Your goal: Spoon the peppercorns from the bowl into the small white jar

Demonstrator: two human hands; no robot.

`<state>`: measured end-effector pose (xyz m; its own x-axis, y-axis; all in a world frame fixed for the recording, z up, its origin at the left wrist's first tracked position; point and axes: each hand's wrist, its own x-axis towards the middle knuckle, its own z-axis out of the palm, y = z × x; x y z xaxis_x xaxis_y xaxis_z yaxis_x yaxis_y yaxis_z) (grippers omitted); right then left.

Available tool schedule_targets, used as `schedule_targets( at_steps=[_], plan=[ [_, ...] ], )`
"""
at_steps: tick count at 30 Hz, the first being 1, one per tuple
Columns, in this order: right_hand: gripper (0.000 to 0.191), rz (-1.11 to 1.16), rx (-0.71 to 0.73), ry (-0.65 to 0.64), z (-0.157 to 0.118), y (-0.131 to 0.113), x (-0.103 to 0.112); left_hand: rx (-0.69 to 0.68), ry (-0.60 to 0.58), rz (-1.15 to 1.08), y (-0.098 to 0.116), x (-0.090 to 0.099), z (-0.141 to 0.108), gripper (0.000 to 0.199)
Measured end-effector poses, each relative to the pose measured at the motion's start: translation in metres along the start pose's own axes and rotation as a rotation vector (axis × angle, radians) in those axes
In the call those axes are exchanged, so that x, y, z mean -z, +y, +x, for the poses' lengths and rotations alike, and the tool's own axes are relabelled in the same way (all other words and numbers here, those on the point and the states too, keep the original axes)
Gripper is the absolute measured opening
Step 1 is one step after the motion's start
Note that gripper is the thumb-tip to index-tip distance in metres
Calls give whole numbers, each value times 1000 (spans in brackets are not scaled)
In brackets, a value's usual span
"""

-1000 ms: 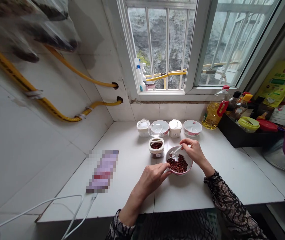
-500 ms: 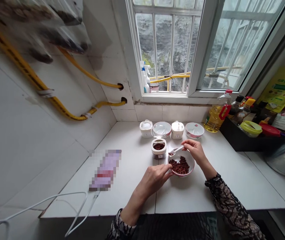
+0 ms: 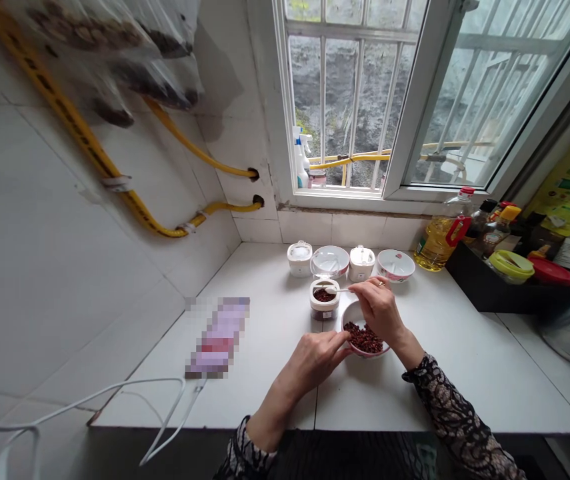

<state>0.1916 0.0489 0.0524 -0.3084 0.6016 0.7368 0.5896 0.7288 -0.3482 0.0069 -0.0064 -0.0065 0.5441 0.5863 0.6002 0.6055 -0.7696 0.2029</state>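
Observation:
My left hand [image 3: 317, 357] is closed on the near left rim of a small bowl [image 3: 351, 313], thumb at the edge and fingers against its outside. Dark red dried bits, which look like peppercorns [image 3: 366, 339], lie inside the bowl. Pinched in my right hand [image 3: 379, 307] is a small white spoon [image 3: 332, 290], its head over the mouth of a seasoning jar [image 3: 325, 310]. That jar stands with its lid up, just left of the bowl, and holds similar dark red bits. My right hand hides part of the bowl.
Two white lidded jars [image 3: 299, 259] and two bowls [image 3: 396, 265] line the back. An oil bottle [image 3: 437, 240] and a black box [image 3: 469, 283] of condiments stand right. A blurred purple object [image 3: 219, 337] with a white cable [image 3: 169, 420] lies left.
My right hand has moved the spoon left from above the bowl to over the jar's mouth. My left hand stays at the bowl's rim. The view has shifted slightly.

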Motion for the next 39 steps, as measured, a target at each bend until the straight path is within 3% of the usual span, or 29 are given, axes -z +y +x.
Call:
schedule_targets(
  at_steps=[4,7,14,18,31,39],
  plan=[
    [18,19,-90,108,-1,9,15,-2,1,-13,1,1,1,19],
    [17,17,-188,101,-5,22,26,-6,2,-13,1,3,1,22],
    [18,-149,-215,-202,-17,38,24,2,-11,-38,0,3,-1,23],
    [19,-116,-217,-262,-21,30,14,12,-36,-32,0,5,-1,23],
    [19,271,-589,-106,-15,34,20,2,-27,-34,0,5,-1,21],
    [16,398,-688,-59,-15,36,19,14,-44,-28,0,5,-1,15]
  ],
)
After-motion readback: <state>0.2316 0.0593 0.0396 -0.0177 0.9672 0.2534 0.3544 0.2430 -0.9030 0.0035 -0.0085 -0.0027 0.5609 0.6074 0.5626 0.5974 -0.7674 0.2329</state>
